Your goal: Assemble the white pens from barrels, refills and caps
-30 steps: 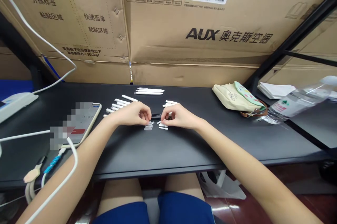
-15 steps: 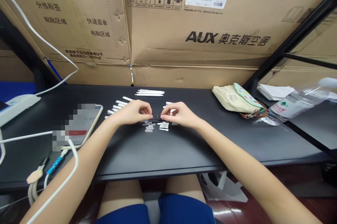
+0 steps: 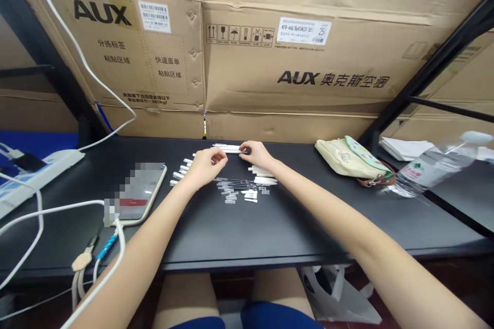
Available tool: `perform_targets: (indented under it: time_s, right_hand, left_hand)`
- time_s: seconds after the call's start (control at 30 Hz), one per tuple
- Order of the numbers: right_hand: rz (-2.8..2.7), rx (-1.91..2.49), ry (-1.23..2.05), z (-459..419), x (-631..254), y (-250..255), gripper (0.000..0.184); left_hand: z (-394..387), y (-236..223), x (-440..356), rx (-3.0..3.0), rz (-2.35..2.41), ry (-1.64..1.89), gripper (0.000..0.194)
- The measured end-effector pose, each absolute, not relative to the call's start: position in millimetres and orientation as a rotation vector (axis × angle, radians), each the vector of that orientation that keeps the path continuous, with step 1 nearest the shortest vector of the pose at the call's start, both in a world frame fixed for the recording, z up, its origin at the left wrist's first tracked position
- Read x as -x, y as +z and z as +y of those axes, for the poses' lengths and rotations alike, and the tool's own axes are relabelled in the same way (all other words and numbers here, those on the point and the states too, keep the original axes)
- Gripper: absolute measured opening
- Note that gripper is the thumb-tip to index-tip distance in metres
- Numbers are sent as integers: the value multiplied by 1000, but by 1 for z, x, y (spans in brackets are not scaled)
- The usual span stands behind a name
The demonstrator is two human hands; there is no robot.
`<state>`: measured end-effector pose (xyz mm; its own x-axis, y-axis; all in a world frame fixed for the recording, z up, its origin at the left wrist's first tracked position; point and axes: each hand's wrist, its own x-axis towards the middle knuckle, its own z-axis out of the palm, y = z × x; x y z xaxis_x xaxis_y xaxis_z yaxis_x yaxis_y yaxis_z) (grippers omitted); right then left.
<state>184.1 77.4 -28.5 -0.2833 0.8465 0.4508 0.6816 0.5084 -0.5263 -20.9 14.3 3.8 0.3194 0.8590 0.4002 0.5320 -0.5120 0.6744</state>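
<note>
My right hand (image 3: 257,154) is at the back of the desk, its thumb and fingers closed around the right end of a white pen (image 3: 231,149) in a small row of pens. My left hand (image 3: 208,164) hovers lower to the left, fingers loosely curled, with nothing visible between them. Beside and partly behind it lie white pen barrels (image 3: 181,172). Between the hands and the desk's front are thin dark refills (image 3: 239,184), clear small tubes (image 3: 230,197) and short white parts (image 3: 250,195). White pointed pieces (image 3: 265,180) lie below my right wrist.
A phone (image 3: 142,192) with white cables (image 3: 122,246) lies at left, near a power strip (image 3: 42,174). A cream pouch (image 3: 347,159) and a tilted water bottle (image 3: 428,169) are at right. Cardboard boxes (image 3: 247,82) stand behind the black desk (image 3: 231,236).
My right hand has moved from the refills back to the white pens. My left hand has let go of the refills and lifted slightly away. The camera view has shifted.
</note>
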Motion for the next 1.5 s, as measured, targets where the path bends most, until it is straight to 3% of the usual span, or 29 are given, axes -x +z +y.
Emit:
perform_targets:
  time_s: [0.37, 0.43, 0.53, 0.7, 0.9, 1.13, 1.5]
  right_hand:
    - [-2095, 1176, 348, 68, -184, -17, 9]
    - [-2039, 1116, 473, 53, -183, -11, 15]
    - [-1707, 925, 938, 24, -183, -4, 25]
    - [-1296, 858, 1159, -7, -189, -5, 31]
    - [-1608, 899, 1260, -12, -217, -1, 22]
    - [-1803, 1098, 1282, -19, -222, 10, 34]
    - [-1800, 971, 1209, -19, -223, 9, 31]
  left_hand:
    - [18, 1, 25, -2416, 1318, 1172, 16]
    - [17, 1, 25, -2655, 1272, 1242, 24]
    - [11, 1, 18, -2825, 1013, 1262, 20]
    - [-7, 5, 2, -2312, 871, 1051, 27]
    - [-12, 20, 1, -1667, 795, 480, 30]
    - [-11, 19, 1, -1608, 831, 377, 36]
    - [-9, 19, 2, -1624, 827, 410, 33]
